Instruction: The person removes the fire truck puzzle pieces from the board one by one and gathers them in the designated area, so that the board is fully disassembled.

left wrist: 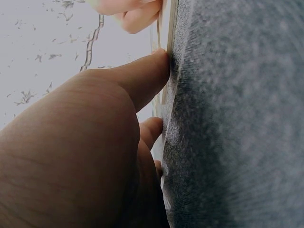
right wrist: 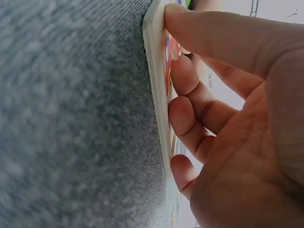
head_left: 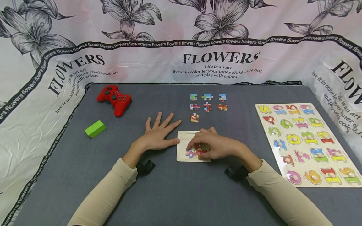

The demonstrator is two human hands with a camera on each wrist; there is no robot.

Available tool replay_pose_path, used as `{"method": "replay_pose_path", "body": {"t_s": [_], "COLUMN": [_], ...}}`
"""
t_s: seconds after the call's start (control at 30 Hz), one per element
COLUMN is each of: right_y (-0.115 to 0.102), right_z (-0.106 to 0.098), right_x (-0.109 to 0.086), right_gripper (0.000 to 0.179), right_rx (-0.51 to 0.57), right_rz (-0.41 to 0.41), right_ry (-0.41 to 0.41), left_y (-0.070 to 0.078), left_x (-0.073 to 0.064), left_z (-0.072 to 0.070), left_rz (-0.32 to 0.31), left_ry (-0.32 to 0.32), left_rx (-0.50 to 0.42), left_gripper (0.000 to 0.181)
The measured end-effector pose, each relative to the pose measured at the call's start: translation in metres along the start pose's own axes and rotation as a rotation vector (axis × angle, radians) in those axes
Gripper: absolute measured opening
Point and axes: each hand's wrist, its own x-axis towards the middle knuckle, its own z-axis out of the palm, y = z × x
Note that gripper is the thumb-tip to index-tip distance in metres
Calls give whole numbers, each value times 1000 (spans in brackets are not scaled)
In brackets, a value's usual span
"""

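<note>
A small pale wooden puzzle tray (head_left: 182, 158) lies in front of me, with joined colourful jigsaw pieces (head_left: 193, 153) along its lower part. My left hand (head_left: 156, 136) rests on the table with fingers spread, its thumb against the tray's left edge. In the left wrist view that thumb (left wrist: 147, 71) touches the wooden side. Over the tray, my right hand (head_left: 216, 144) has its fingers curled down around the jigsaw pieces, partly hiding them. The right wrist view shows its thumb (right wrist: 190, 23) near the tray rim (right wrist: 156, 80) and the fingertips low against the pieces.
Several loose jigsaw pieces (head_left: 207, 107) lie in rows beyond the tray. A red game controller (head_left: 114, 99) and a green block (head_left: 95, 129) are at the left. At the right lies a large number puzzle board (head_left: 308, 144). A flower-printed cloth (head_left: 158, 62) borders the grey table.
</note>
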Motion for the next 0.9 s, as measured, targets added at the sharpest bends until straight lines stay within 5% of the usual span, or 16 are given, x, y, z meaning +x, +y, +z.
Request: {"method": "replay_pose_path", "body": {"t_s": [0.9], "right_y": [-4], "right_z": [3], "right_x": [3], "right_gripper": [38], "right_rx": [-18], "right_rz": [7], "right_ry": [12], "left_y": [0], "left_x": [0], "left_z": [1], "left_rz": [0], "left_ry": [-3], "left_rx": [5], "left_gripper": [78]}}
